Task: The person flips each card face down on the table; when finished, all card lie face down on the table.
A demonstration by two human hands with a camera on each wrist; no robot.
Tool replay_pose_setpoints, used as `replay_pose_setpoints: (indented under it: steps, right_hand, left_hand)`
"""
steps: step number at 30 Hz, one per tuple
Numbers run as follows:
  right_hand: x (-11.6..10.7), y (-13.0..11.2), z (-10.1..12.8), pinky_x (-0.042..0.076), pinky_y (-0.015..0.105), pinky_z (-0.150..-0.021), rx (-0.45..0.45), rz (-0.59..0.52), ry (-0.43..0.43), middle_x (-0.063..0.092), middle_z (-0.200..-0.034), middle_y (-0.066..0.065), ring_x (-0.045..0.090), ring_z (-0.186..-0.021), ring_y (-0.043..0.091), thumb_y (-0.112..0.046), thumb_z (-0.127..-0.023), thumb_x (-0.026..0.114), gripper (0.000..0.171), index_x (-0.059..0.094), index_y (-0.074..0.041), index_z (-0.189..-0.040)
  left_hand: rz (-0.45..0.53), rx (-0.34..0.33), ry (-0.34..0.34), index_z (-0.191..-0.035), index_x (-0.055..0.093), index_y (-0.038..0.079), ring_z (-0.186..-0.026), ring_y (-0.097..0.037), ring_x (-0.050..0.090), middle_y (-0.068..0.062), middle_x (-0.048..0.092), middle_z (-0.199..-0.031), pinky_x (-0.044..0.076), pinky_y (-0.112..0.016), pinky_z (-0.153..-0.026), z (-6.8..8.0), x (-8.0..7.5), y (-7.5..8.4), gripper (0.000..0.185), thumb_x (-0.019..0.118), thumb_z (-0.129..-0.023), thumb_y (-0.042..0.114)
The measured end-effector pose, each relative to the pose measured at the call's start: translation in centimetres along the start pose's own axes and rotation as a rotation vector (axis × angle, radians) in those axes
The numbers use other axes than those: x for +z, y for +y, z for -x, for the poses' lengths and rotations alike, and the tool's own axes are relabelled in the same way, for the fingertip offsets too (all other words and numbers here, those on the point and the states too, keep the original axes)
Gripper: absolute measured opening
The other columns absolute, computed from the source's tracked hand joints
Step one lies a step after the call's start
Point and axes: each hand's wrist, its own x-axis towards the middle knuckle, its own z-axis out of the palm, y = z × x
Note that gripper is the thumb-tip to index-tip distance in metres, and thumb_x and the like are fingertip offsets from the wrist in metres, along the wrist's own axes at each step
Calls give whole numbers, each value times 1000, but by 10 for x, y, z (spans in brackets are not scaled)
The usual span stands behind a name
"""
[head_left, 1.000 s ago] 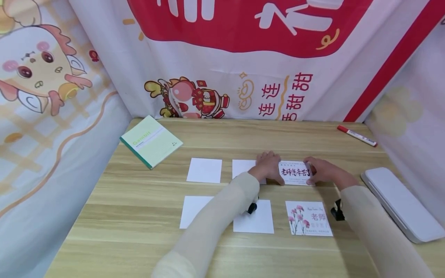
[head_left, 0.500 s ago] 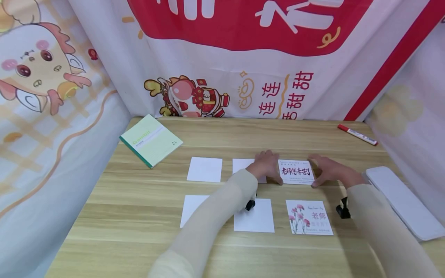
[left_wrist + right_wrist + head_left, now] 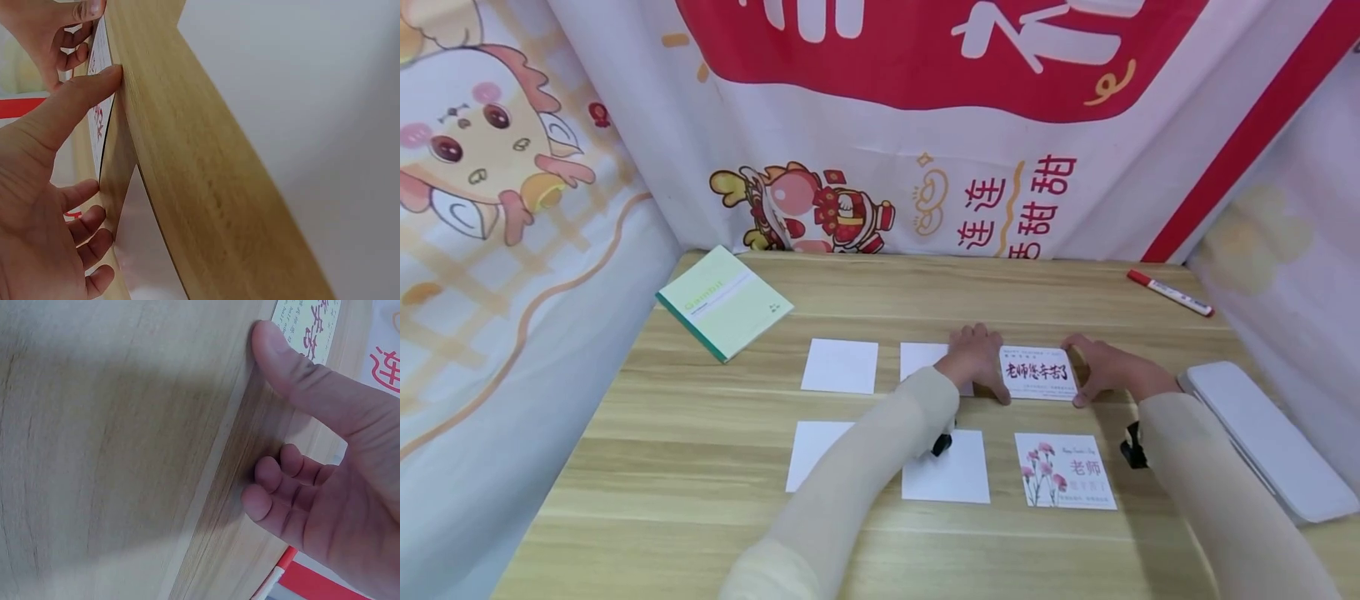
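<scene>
Your two hands sit on either side of the calligraphy card point(image 3: 1038, 372) — a white card with bold black and red brush lettering, lying flat on the wooden table point(image 3: 700, 450) in the far row, at the right end. Your left hand point(image 3: 976, 360) rests at the card's left edge, thumb stretched straight along the near corner and the other fingers loosely bent on the table; it partly covers the blank card point(image 3: 921, 362) next to it. Your right hand point(image 3: 1097, 367) is at the card's right edge, thumb tip pressed to the near right corner, fingers half-curled above the wood. Neither hand wraps the card — it is framed between your thumbs and fingertips and lies flat.

Directly nearer to you lies the carnation card point(image 3: 1064, 471), face up. Left of it are two blank white cards point(image 3: 946, 478), one half hidden by your left sleeve, and another blank card point(image 3: 840, 366) lies at the far left of the far row. A green notebook point(image 3: 724, 302) sits at the far left, a red marker point(image 3: 1168, 292) at the far right, and a white case point(image 3: 1270, 437) along the right edge.
</scene>
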Motion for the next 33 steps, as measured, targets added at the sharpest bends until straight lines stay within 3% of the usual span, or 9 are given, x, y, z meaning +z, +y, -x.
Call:
replay_pose_setpoints:
  steps: [8,19,30,33]
  right_hand:
    - [2,-6,0,23,64,-96,26,-28,-11,26,-133,31,29,-112,43,-33,-56,86,98,25,-10,-129]
    - [-5,-15,2,26,62,-93,45,13,-30,30,-128,32,32,-108,43,-29,-59,87,94,25,-9,-127]
    - [-3,3,0,25,59,-96,-109,-51,9,37,-124,27,33,-108,40,-32,-59,85,85,31,-6,-120]
    - [-1,7,-1,25,59,-96,-132,-55,21,39,-123,25,35,-109,38,-34,-59,84,85,33,-6,-120]
  left_hand:
    - [55,-32,19,-116,50,17,-91,-15,33,2,39,-100,28,-28,-79,-1,2,0,80,83,-53,55]
    - [91,-52,12,-119,49,20,-93,-17,31,2,36,-103,27,-28,-77,-6,2,-2,82,82,-53,56]
    - [77,9,54,-124,51,21,-95,-15,32,5,41,-109,25,-29,-77,-5,1,-1,84,82,-54,57]
    - [58,25,71,-116,54,20,-95,-14,38,5,46,-107,27,-31,-79,-3,2,1,75,82,-56,55]
